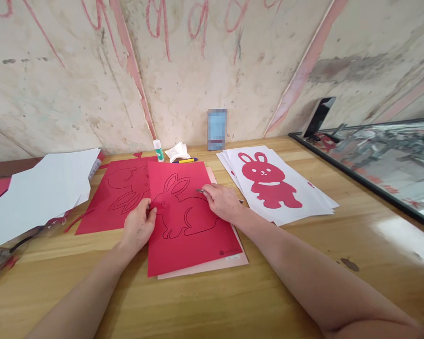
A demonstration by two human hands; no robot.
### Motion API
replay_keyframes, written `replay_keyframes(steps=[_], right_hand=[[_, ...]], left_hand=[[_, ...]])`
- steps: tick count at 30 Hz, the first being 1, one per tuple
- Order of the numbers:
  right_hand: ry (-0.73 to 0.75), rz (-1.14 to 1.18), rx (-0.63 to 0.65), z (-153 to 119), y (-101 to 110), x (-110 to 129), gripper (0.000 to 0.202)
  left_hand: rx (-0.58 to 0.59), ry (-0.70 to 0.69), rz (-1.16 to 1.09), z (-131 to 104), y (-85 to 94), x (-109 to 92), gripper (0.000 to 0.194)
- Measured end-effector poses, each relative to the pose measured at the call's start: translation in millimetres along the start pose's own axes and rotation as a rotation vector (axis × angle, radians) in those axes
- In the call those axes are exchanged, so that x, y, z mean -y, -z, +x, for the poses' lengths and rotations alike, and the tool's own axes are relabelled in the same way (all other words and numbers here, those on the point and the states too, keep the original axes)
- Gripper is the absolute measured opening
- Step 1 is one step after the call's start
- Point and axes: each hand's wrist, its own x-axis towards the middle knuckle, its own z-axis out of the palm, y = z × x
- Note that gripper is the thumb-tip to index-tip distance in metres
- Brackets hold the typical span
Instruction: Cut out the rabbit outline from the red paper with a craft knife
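A red sheet (198, 245) with a rabbit outlined in dark lines lies in front of me on a paler sheet (245, 259). At its left edge, my left hand (138, 225) is closed, thumb and fingers pinching the paper. My right hand (221, 201) rests over the rabbit's back, closed on a slim craft knife (199, 190). The knife's metal tip points left near the drawn ears, and most of its handle is hidden by the hand. Under the left side lies another red sheet (102, 207) with a second outline, partly covered.
A glue stick (158, 150), crumpled tissue (177, 151) and yellow-and-blue pen (185, 160) are at the back. A phone (216, 129) leans on the wall. On the right, white sheets (304, 188) bear a red paper rabbit (268, 176), beside a black-framed glass pane (385, 155). White paper (45, 188) is piled left.
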Motion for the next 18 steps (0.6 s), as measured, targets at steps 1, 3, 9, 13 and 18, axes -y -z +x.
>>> replay_keyframes(steps=[1,3,9,13,18], right_hand=[[0.004,0.000,0.001,-0.2,0.7,-0.2,0.027],[0.008,0.000,0.014,-0.4,2.4,-0.5,0.028],[0.013,-0.019,0.035,0.4,4.2,0.4,0.028],[0.030,-0.025,0.023,0.6,3.5,1.3,0.027],[0.021,-0.019,0.054,0.2,4.0,2.6,0.028]], left_hand=[[0.002,0.004,-0.003,0.2,-0.5,0.3,0.014],[0.005,0.011,-0.015,0.6,-1.7,0.9,0.016],[0.008,0.039,-0.103,-0.3,0.0,-2.6,0.020],[-0.009,0.036,-0.207,-0.5,5.4,-9.7,0.023],[0.010,0.049,-0.244,1.4,5.9,-9.0,0.020]])
